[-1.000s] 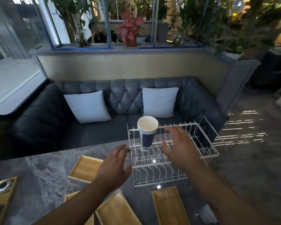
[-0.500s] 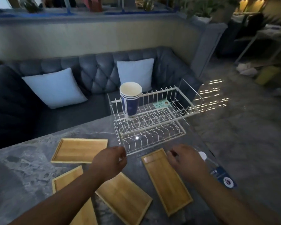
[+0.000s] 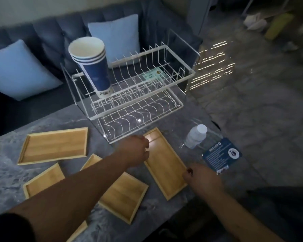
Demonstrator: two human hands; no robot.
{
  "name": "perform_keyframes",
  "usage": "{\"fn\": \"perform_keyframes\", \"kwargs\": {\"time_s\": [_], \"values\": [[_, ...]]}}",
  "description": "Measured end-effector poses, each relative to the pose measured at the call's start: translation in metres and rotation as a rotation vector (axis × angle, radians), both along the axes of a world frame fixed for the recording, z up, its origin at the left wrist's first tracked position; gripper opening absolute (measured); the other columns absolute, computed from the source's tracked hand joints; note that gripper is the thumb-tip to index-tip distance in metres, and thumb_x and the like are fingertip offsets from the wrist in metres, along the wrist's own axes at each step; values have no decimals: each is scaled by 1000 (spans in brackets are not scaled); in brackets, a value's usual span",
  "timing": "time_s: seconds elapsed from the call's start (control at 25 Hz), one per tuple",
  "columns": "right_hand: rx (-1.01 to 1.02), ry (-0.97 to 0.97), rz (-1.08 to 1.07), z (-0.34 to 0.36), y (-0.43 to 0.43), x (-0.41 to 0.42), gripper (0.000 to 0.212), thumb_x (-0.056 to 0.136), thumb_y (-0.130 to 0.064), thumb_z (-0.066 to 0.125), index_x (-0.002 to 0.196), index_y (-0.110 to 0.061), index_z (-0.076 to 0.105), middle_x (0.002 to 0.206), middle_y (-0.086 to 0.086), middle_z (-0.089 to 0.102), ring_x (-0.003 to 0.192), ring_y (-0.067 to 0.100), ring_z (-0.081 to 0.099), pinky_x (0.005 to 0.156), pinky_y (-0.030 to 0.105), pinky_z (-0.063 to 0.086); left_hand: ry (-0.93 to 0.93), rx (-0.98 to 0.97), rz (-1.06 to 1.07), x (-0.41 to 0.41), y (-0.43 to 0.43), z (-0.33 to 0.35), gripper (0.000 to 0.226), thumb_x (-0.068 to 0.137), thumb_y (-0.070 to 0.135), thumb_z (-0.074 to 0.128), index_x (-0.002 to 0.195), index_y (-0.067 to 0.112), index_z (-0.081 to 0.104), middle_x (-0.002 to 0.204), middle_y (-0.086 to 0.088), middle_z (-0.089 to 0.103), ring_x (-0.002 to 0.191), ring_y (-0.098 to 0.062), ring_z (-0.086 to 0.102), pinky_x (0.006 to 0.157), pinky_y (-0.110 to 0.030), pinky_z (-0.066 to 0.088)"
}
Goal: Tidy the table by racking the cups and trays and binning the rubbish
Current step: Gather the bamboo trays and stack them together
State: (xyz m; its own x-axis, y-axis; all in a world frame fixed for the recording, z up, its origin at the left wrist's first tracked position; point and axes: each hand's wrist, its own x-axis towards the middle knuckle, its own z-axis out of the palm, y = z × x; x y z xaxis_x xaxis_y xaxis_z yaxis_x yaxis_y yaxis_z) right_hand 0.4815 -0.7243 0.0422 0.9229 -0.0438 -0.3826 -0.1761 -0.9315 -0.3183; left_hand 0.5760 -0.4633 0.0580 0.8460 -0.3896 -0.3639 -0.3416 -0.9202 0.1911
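A white wire dish rack (image 3: 171, 75) stands at the table's far edge. A stack of blue paper cups (image 3: 93, 67) sits upright in its upper tier at the left. Several bamboo trays lie flat on the grey marble table (image 3: 5, 173). The narrow tray (image 3: 164, 163) lies just in front of the rack. My left hand (image 3: 136, 151) touches its left long edge near the far end. My right hand (image 3: 202, 177) touches its right long edge near the close end, fingers curled. Whether either hand grips the tray is unclear.
A small plastic water bottle (image 3: 195, 136) lies on the table right of the tray, beside a blue printed card (image 3: 221, 155). Other trays: one at left (image 3: 54, 145), one under my left forearm (image 3: 124, 194), one nearer left (image 3: 44, 180). A dark sofa with pale cushions (image 3: 17, 70) lies beyond.
The view tilted down and right. Both hands came back from the rack to the narrow tray: the left to its left edge, the right to its right edge.
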Motion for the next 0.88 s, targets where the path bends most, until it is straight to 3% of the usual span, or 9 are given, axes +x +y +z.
{"fn": "perform_keyframes", "kwargs": {"time_s": [0.16,0.36,0.44,0.64,0.76,0.88], "values": [[-3,111,-75,-27,-13,-16,32,89,-41,55,64,-25,43,95,12,74,93,31,69,76,34,51,71,86,17,13,-13,-32,54,92,44,58,141,22,51,156,-8,43,138,-32,46,106,-45,46],[62,204,-128,-51,-11,-27,36,91,-45,54,84,-11,65,101,16,73,99,33,68,82,36,52,105,146,72,22,-20,-51,69,84,43,67,144,18,44,158,-17,37,137,-40,43,105,-50,46],[103,221,-180,-56,-9,-26,38,92,-45,54,82,-10,67,97,16,73,96,33,69,81,36,52,138,155,97,24,-20,-58,70,84,41,66,145,16,43,163,-20,28,142,-43,37,107,-52,44],[176,321,-237,-62,-11,-26,49,95,-47,52,57,-16,53,76,10,68,81,26,67,73,33,50,72,169,68,27,-21,-73,54,83,33,43,129,6,54,146,-25,50,143,-42,39,114,-55,37],[245,366,-282,-67,-14,-26,47,96,-44,54,62,-12,59,71,7,65,73,22,64,69,33,49,62,150,80,29,-16,-77,56,79,32,55,128,5,53,144,-26,51,139,-42,43,114,-55,38],[292,454,-321,-71,-16,-24,39,97,-43,51,71,-17,64,73,5,68,69,22,63,74,37,57,59,88,114,30,-11,-80,59,76,31,62,129,9,53,147,-21,49,138,-39,44,112,-52,40]]}}
